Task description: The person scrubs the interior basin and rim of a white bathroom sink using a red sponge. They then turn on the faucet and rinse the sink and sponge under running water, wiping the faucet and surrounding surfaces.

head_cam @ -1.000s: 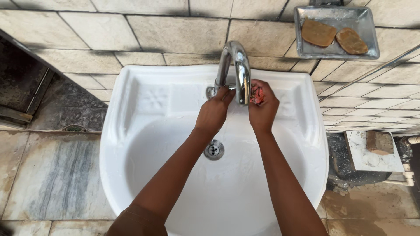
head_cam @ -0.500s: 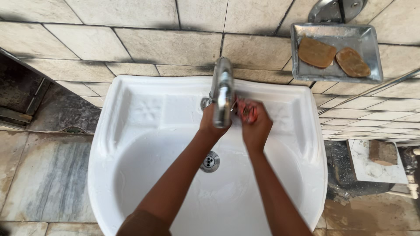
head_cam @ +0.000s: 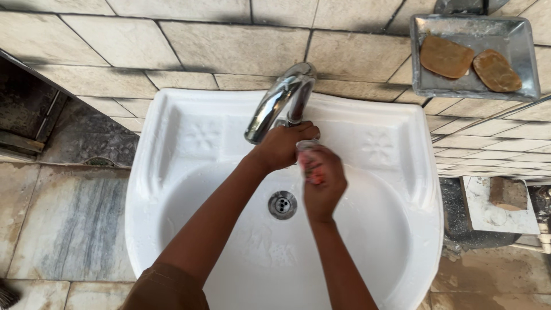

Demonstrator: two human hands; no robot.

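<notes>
A white wall-mounted sink (head_cam: 150,172) has a chrome tap (head_cam: 274,106) whose spout points to the left. My left hand (head_cam: 280,147) is closed around the tap's handle at its base, which the fingers hide. Just below it, over the basin, my right hand (head_cam: 322,186) is closed around a small reddish-orange scrubbing pad (head_cam: 311,166). The two hands almost touch. The drain (head_cam: 282,204) lies just left of my right wrist.
A metal soap dish (head_cam: 423,86) on the tiled wall at the upper right holds two brown soap bars (head_cam: 446,56). A brick (head_cam: 507,192) lies on a low ledge to the right of the sink. Stone floor tiles (head_cam: 69,229) lie to the left.
The tap spout has swung to the left. My right hand has dropped with the pad from beside the spout towards the basin. My left hand stays at the tap's base.
</notes>
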